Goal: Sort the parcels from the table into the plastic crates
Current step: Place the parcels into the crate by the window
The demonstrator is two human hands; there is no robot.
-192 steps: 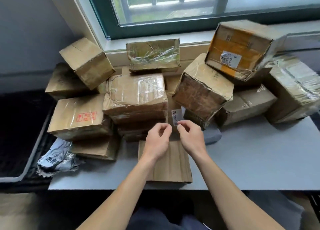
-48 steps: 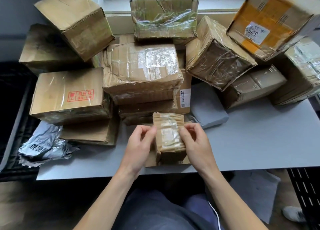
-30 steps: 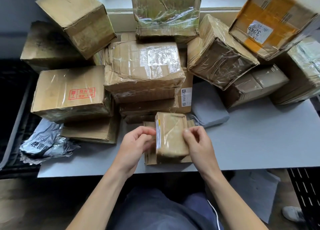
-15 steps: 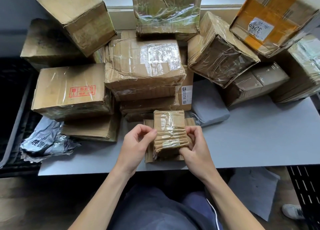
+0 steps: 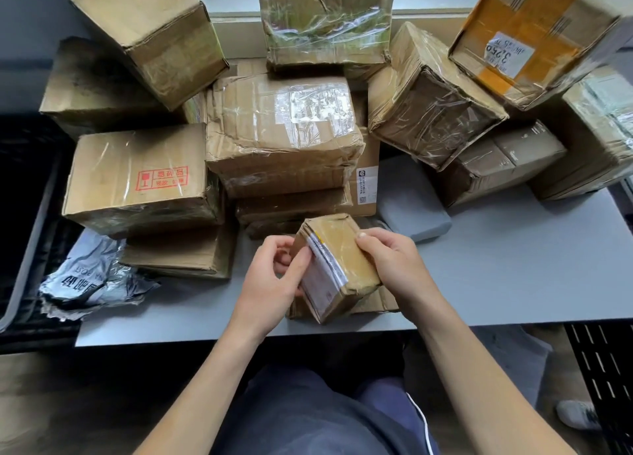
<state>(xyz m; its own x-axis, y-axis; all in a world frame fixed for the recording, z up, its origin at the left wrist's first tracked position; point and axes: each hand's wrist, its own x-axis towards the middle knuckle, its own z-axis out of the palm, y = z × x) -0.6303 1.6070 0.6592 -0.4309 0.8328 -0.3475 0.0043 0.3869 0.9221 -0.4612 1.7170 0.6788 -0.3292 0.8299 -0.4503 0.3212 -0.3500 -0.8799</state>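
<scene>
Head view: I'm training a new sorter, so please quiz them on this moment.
1. True or false: both the left hand and the right hand hold the small parcel.
2. The box with the red stamp lies: A) left of the hands, B) right of them, C) on the floor.
3. What colour is the padded mailer behind the right hand?
Key: 1 true; 2 A; 3 grey.

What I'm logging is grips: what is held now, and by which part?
A small parcel: left hand grips its labelled left side, right hand its right edge.
</scene>
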